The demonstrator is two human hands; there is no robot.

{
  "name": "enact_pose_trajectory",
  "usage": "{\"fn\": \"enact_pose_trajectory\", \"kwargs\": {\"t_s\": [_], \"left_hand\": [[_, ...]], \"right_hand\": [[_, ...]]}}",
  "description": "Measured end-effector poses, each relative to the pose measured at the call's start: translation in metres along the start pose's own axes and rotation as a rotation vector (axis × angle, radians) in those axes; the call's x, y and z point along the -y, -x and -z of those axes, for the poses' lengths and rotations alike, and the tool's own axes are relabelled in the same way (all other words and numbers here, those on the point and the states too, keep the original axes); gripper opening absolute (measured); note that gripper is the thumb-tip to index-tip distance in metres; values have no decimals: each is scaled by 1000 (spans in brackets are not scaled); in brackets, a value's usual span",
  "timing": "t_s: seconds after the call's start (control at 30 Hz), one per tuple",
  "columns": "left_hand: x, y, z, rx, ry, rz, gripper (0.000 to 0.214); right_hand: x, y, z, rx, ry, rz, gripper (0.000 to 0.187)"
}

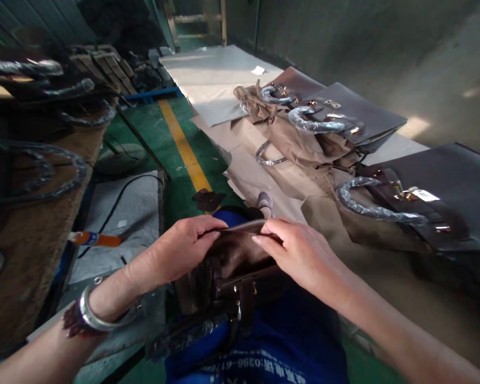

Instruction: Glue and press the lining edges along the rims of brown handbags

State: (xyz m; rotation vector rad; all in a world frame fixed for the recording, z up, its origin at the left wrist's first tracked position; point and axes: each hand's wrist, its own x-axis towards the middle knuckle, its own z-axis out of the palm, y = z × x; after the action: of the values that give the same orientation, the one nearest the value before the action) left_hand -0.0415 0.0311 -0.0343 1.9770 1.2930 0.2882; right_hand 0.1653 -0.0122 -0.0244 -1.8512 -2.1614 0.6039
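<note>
A dark brown handbag [244, 250] rests on my lap, over a blue apron [280, 341] with white print. My left hand [184, 245] pinches the left part of its upper edge between thumb and fingers. The right part of that same edge is gripped by my right hand [294, 248]. Between the two hands the edge is stretched, and the brown inner side shows below it. A metal clasp and strap hang at the near side of the bag, with a plastic-wrapped handle [192, 330] lower left. The bag's underside is hidden.
Several brown handbags with plastic-wrapped handles lie on the paper-covered table [212, 69] at right; the nearest handbag [456, 197] is close to my right arm. At left stands a worktable [28, 240] with wrapped handles. An orange bottle [98, 239] lies beside it. A yellow line [184, 144] crosses the green floor.
</note>
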Motion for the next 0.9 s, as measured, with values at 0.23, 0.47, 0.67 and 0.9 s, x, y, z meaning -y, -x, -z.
{"fn": "enact_pose_trajectory", "kwargs": {"t_s": [0.23,0.47,0.67,0.9], "left_hand": [[0,0,2,22,3,1,33],[1,2,2,33,8,-25,31],[0,3,0,14,8,-58,26],[3,2,-6,-28,53,-43,26]], "right_hand": [[1,-8,0,-15,95,0,15],[5,-14,-3,-29,142,-9,16],[5,-16,-6,-34,164,-17,16],[5,-16,-9,-62,156,-22,16]]}}
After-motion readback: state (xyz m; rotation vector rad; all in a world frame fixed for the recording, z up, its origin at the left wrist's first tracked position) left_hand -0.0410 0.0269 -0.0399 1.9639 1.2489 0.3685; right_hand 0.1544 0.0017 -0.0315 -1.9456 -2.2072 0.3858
